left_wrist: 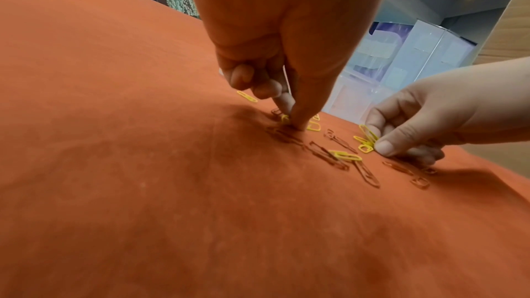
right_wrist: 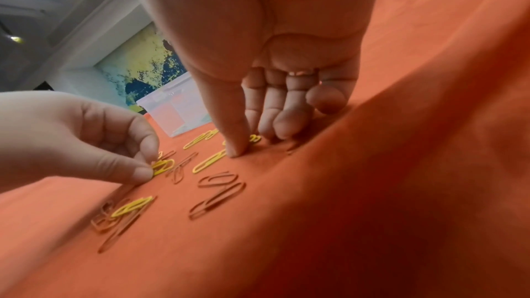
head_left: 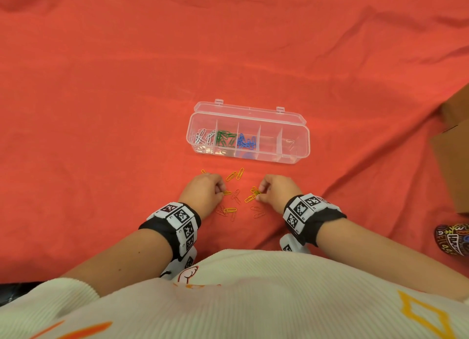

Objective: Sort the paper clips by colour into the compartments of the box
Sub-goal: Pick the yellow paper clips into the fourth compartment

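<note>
Both hands are set down on the red cloth (head_left: 127,85) just in front of the clear box (head_left: 299,146), each among the scattered clips; the left hand (head_left: 203,191) is curled, its thumb and forefinger brought together on a yellow clip (head_left: 227,193) that lies on the cloth, the pinch being seen most plainly from the right wrist view, where the clip (right_wrist: 162,165) is held between the two fingertips; the right hand (head_left: 276,189) is likewise curled, a small bunch of yellow clips (head_left: 255,191) being gripped between its thumb and forefinger, as shown from the left wrist view (left_wrist: 368,136); further yellow clips are left loose on the cloth, two side by side (head_left: 234,174) nearer the box and one (head_left: 230,210) between the wrists; red clips (head_left: 236,196), hard to tell from the cloth, are strewn around and between them; the box is open, its lid (head_left: 248,110) folded back on the far side; five compartments are shown in a row, the leftmost filled with white clips (head_left: 203,137), the second with green clips (head_left: 225,139), the third with blue clips (head_left: 246,142); marker-patterned bands are worn on both wrists; a brown cardboard box (head_left: 454,148) is seen at the right edge
</note>
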